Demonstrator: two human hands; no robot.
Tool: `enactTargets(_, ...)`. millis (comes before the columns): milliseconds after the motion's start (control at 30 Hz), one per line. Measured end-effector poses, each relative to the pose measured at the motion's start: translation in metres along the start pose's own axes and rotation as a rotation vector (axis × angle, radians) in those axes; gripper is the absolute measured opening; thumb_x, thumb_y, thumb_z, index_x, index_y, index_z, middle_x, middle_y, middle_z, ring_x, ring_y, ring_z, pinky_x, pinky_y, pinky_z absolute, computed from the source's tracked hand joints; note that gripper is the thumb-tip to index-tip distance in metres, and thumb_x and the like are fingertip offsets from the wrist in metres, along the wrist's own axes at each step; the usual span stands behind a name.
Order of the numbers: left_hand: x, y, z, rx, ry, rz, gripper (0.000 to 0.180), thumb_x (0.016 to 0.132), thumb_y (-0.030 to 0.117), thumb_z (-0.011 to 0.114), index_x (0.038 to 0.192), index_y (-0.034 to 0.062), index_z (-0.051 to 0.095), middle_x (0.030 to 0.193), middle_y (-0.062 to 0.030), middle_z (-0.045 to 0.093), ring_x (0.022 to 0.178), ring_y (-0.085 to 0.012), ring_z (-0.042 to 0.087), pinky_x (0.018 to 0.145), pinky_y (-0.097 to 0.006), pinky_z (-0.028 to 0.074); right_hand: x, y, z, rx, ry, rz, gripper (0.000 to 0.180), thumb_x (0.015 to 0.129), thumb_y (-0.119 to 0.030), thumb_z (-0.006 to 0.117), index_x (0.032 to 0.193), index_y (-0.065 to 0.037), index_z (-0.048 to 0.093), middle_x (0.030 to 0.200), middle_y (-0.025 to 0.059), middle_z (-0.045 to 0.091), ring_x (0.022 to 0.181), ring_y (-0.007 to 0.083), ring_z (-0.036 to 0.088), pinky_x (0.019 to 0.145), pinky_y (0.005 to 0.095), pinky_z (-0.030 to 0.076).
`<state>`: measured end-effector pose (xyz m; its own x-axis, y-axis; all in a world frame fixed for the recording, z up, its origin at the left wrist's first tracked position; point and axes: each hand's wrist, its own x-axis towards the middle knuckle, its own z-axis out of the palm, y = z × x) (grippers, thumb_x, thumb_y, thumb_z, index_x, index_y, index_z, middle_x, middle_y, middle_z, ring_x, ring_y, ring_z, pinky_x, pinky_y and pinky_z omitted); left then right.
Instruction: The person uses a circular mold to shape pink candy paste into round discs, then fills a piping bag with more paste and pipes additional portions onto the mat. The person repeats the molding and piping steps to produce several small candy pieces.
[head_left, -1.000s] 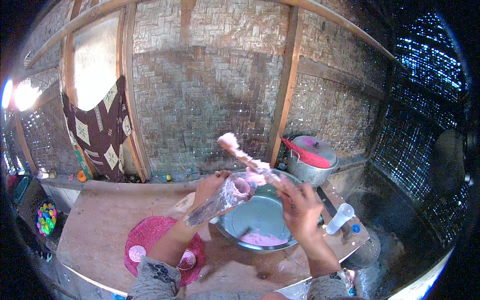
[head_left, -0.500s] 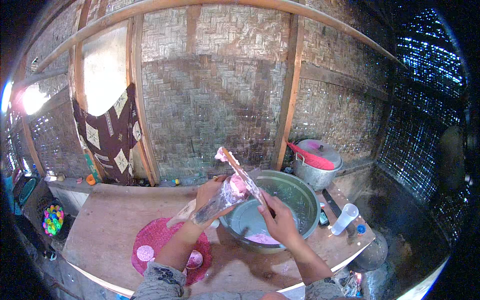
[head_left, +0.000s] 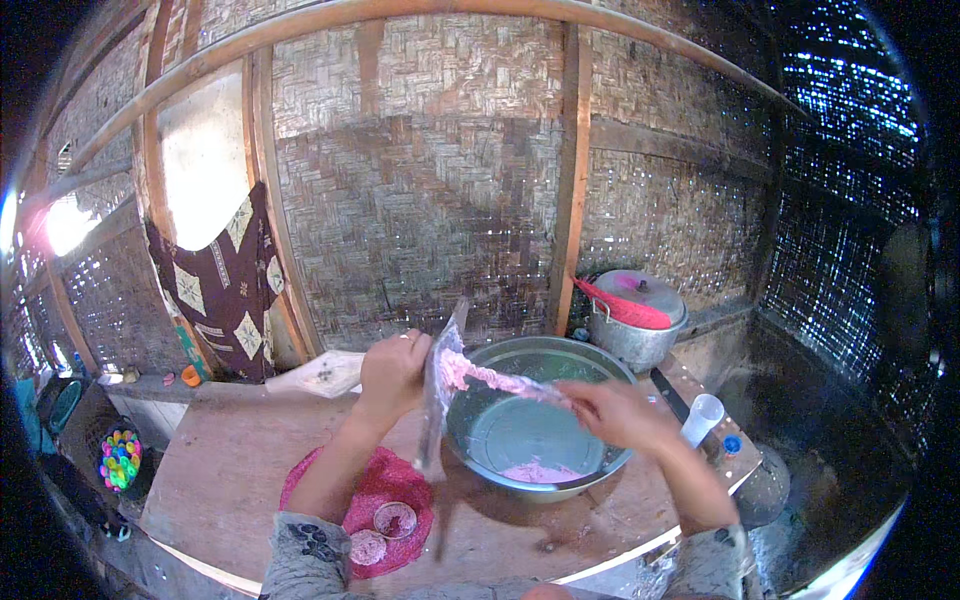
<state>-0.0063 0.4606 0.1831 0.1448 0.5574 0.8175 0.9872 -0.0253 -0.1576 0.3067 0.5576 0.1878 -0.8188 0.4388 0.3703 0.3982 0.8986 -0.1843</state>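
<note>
My left hand (head_left: pixel 395 375) grips a clear plastic bag (head_left: pixel 437 400) smeared with pink paste (head_left: pixel 455 370), and a whitish part of the bag sticks out to the left behind the hand. Closed around the handle of a paste-coated stick-like spatula (head_left: pixel 520 386), my right hand (head_left: pixel 625 412) holds it nearly level. The spatula's tip meets the paste at the bag's mouth. Beneath them stands a wide grey-green basin (head_left: pixel 540 425) with pink residue (head_left: pixel 540 472) on its bottom. On a round pink cover (head_left: pixel 405 470) lie two small round pink-filled containers (head_left: pixel 396 518).
A lidded metal pot (head_left: pixel 640 340) with a red cloth (head_left: pixel 632 312) stands behind the basin. Right of the basin are a dark knife (head_left: pixel 668 393), a translucent cup (head_left: pixel 703 418) and a blue cap (head_left: pixel 732 444). Colourful small items (head_left: pixel 120 460) fill a basket at far left. A patterned cloth (head_left: pixel 220 285) hangs on the woven wall.
The spatula has swung down from upright to nearly level, its tip now at the bag. My right hand has moved right; my left hand has risen slightly and moved left, turning the bag upright.
</note>
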Motion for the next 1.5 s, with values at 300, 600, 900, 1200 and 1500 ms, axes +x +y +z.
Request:
enactTargets(300,0.005,0.014,0.007,-0.173,-0.226,0.027,0.037,0.072,0.032,0.069,0.099,0.0072,0.061,0.089,-0.0131,0.063,0.084,-0.0347,0.064,0.069,-0.044,0.051,-0.001,-0.050,0.023,-0.603,0.265,-0.297,0.051,0.081,-0.011,0.055,0.131,-0.008,0.052,0.071,0.0044,0.054,0.055,0.0187,0.060,0.051,0.0336,0.051)
enactTargets(600,-0.015,-0.014,0.031,-0.315,-0.049,-0.320,0.040,0.070,0.039,0.076,0.098,0.0122,0.067,0.089,-0.0113,0.069,0.083,-0.0319,0.067,0.073,-0.039,0.053,-0.003,-0.028,0.038,0.097,0.484,0.017,0.059,0.084,-0.003,0.057,0.140,-0.017,0.047,0.084,0.0129,0.061,0.068,0.0335,0.063,0.061,0.0422,0.053)
enactTargets(900,-0.014,-0.016,0.042,-0.190,0.048,-0.286,0.024,0.077,0.025,0.068,0.097,0.0108,0.063,0.088,-0.0146,0.067,0.078,-0.0345,0.067,0.066,-0.043,0.052,-0.008,-0.034,0.095,0.574,0.257,0.124,0.051,0.093,-0.007,0.051,0.143,-0.018,0.043,0.089,0.0181,0.066,0.077,0.0314,0.065,0.073,0.0403,0.052)
enactTargets(1200,-0.014,-0.015,0.067,0.043,-0.029,-0.265,0.015,0.083,0.012,0.057,0.098,0.0130,0.062,0.084,-0.0107,0.065,0.072,-0.0300,0.068,0.060,-0.040,0.054,-0.009,-0.041,0.108,0.637,0.198,0.195,0.044,0.096,-0.016,0.048,0.140,-0.010,0.045,0.115,0.0253,0.062,0.092,0.0452,0.063,0.082,0.0484,0.052)
enactTargets(1500,-0.013,-0.013,0.019,0.057,0.031,0.103,0.030,0.071,0.029,0.068,0.088,0.0077,0.057,0.080,-0.0089,0.057,0.075,-0.0304,0.060,0.064,-0.042,0.048,0.001,-0.002,0.030,0.856,-0.416,0.388,0.036,0.100,-0.024,0.045,0.134,-0.016,0.054,0.095,0.0206,0.068,0.078,0.0291,0.069,0.065,0.0415,0.054)
